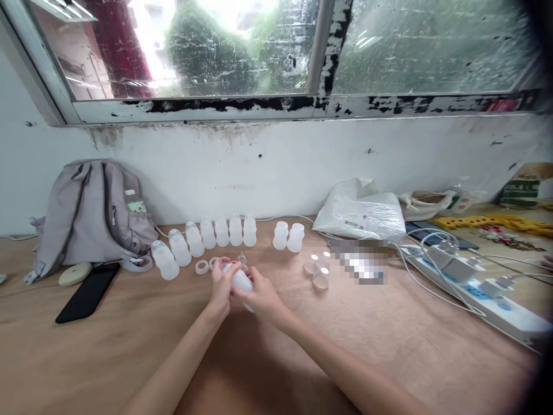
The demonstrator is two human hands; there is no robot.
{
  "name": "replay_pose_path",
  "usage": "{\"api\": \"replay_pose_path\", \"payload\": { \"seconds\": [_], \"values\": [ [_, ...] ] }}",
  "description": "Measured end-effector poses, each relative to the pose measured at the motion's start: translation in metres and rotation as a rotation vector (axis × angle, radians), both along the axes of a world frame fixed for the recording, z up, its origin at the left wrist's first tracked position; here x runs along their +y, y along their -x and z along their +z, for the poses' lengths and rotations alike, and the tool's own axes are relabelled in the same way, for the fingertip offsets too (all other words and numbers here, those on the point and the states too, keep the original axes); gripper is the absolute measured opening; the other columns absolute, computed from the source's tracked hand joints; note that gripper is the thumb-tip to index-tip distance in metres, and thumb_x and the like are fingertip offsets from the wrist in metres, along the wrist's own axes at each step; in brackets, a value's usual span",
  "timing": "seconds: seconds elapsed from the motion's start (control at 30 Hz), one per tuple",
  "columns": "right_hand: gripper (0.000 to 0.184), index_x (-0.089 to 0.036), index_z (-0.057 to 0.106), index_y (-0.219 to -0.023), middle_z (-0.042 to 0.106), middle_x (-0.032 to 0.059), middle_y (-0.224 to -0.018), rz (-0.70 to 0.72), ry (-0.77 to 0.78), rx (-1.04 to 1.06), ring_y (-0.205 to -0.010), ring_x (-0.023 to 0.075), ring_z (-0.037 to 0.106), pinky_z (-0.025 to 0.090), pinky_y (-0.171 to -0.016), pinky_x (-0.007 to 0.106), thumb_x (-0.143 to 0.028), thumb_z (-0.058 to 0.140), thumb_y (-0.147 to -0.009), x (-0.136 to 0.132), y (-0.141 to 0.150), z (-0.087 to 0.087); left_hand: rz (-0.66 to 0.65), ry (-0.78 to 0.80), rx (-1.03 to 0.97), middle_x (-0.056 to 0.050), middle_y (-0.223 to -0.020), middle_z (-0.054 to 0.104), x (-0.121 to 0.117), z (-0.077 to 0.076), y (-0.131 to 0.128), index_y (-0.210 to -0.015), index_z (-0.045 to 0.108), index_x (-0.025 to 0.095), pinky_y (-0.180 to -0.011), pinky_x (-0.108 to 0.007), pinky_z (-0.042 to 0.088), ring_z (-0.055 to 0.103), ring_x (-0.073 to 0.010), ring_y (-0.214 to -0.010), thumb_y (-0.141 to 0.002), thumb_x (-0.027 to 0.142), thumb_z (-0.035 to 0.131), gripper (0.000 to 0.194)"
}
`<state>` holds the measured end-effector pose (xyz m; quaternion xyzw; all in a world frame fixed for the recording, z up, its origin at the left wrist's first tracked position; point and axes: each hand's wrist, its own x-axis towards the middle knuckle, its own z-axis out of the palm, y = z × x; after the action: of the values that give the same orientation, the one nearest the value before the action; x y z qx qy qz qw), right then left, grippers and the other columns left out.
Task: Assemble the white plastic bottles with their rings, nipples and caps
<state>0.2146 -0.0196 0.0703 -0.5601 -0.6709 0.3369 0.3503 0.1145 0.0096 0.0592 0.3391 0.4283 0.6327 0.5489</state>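
Observation:
Both my hands meet over the wooden table point(129, 346) around one small white plastic bottle point(241, 281). My right hand point(259, 297) wraps its body from below. My left hand point(222, 285) pinches at the bottle's neck end, fingers closed. Just beyond the hands lie white rings point(201, 266) and a small clear part point(242, 259). A curved row of several white bottles point(207, 233) stands behind them, and two more bottles point(288, 236) stand to the right. Clear round caps point(318, 274) lie right of my hands.
A grey backpack point(90, 216) leans on the wall at left, with a tape roll point(137, 264), a black phone point(88, 292) and a pale oval object point(74, 274) before it. A white plastic bag point(367, 214), a power strip with plugs point(470, 288) and cables lie at right.

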Motion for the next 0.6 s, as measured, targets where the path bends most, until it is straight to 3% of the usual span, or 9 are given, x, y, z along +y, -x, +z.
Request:
{"api": "replay_pose_path", "payload": {
  "seconds": [0.1, 0.17, 0.23, 0.4, 0.47, 0.6],
  "values": [
    [0.032, -0.019, 0.045, -0.092, 0.055, 0.0018, -0.07, 0.26, 0.372, 0.406, -0.053, 0.0138, 0.052, 0.035, -0.038, 0.022, -0.044, 0.047, -0.073, -0.005, -0.002, 0.021, -0.065, -0.111, -0.063, 0.004, -0.072, 0.052, -0.009, 0.026, 0.006, -0.076, 0.042, 0.021, -0.051, -0.019, 0.039, 0.05, -0.0075, -0.056, -0.057, 0.016, 0.064, 0.029],
    [0.033, -0.019, 0.044, -0.096, 0.055, 0.0018, -0.073, 0.369, 0.426, 0.511, -0.051, 0.0124, 0.05, 0.033, -0.035, 0.021, -0.044, 0.045, -0.075, -0.006, -0.004, 0.029, -0.104, -0.158, -0.109, 0.005, -0.072, 0.052, -0.014, 0.04, 0.01, -0.074, 0.042, 0.02, -0.053, -0.018, 0.04, 0.051, -0.0075, -0.058, -0.057, 0.015, 0.063, 0.028],
    [0.032, -0.019, 0.044, -0.095, 0.055, 0.0022, -0.077, 0.336, 0.31, 0.426, -0.056, 0.013, 0.052, 0.036, -0.039, 0.021, -0.038, 0.052, -0.07, -0.007, -0.005, 0.03, -0.131, -0.135, -0.134, 0.005, -0.071, 0.053, -0.017, 0.049, 0.011, -0.077, 0.043, 0.02, -0.055, -0.02, 0.041, 0.052, -0.0086, -0.06, -0.057, 0.018, 0.065, 0.029],
    [0.042, -0.02, 0.043, -0.1, 0.057, 0.0058, -0.091, 0.02, -0.335, -0.157, -0.078, 0.0195, 0.055, 0.041, -0.057, 0.026, -0.02, 0.056, -0.06, -0.008, -0.004, 0.017, -0.157, -0.038, -0.098, -0.001, -0.072, 0.061, -0.015, 0.042, 0.006, -0.089, 0.045, 0.019, -0.054, -0.023, 0.043, 0.058, -0.0134, -0.06, -0.06, 0.025, 0.067, 0.037],
    [0.043, -0.02, 0.043, -0.1, 0.059, 0.0045, -0.085, 0.013, -0.349, -0.235, -0.072, 0.0193, 0.056, 0.04, -0.054, 0.026, -0.02, 0.056, -0.059, -0.01, -0.002, 0.014, -0.125, -0.044, -0.096, -0.001, -0.069, 0.062, -0.014, 0.034, 0.004, -0.086, 0.046, 0.018, -0.054, -0.024, 0.044, 0.06, -0.015, -0.06, -0.059, 0.023, 0.066, 0.034],
    [0.046, -0.023, 0.045, -0.098, 0.059, 0.0011, -0.077, 0.086, -0.086, -0.035, -0.062, 0.0167, 0.056, 0.038, -0.047, 0.023, -0.022, 0.062, -0.055, -0.014, 0.0, 0.015, -0.087, -0.092, -0.101, 0.002, -0.059, 0.059, -0.013, 0.03, 0.004, -0.074, 0.049, 0.018, -0.063, -0.028, 0.047, 0.063, -0.0209, -0.074, -0.056, 0.016, 0.063, 0.023]
  ]
}}
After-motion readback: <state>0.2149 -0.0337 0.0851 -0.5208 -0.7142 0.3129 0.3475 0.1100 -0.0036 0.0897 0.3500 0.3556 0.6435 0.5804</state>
